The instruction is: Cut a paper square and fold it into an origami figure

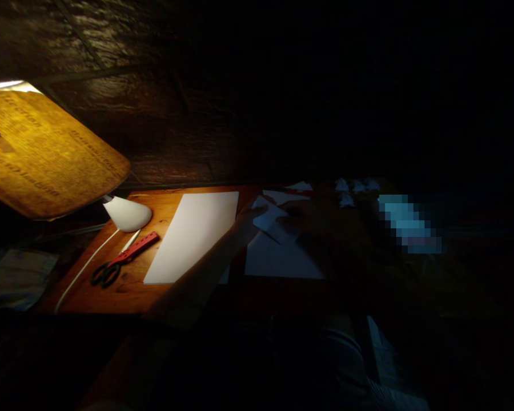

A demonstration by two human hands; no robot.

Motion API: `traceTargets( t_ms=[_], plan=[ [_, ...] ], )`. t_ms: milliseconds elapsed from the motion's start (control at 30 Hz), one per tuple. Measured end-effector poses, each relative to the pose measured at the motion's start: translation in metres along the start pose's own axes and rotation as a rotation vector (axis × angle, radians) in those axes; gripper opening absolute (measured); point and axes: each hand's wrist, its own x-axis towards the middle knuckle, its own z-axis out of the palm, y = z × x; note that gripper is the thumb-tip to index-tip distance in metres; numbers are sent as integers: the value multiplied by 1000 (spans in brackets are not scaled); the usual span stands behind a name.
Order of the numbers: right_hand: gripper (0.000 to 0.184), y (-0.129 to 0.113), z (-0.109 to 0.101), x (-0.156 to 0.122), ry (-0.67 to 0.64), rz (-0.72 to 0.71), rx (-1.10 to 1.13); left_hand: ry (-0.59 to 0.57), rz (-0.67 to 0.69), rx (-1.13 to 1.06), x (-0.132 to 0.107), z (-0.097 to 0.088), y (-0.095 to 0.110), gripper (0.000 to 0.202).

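Observation:
In the middle of the wooden table, a small folded piece of white paper is held up at a tilt. My left hand grips its left edge, thumb on top. On the right side, my right hand is closed on the same paper, though deep shadow hides most of its fingers. Beneath both hands lies a white sheet. More pieces of cut paper rest just beyond them. Left of my left forearm, a larger pile of blank paper lies in the lamplight.
A desk lamp with a yellow shade and white base lights the left side. Black-handled scissors lie beside a red strip with holes. Several small folded paper pieces sit at the back right, near a blurred-out glowing screen.

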Motion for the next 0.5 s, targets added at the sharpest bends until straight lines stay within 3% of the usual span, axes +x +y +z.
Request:
traceTargets(
  t_ms=[100,267,500],
  plan=[
    [22,-3,-3,0,11,12,-25,-33,-60,-16,-3,4,4,28],
    [20,-4,-5,1,62,80,-13,-102,-134,-54,-11,15,14,52],
    [19,-15,-5,-1,133,187,111,-112,-205,-79,-12,14,13,60]
  ],
)
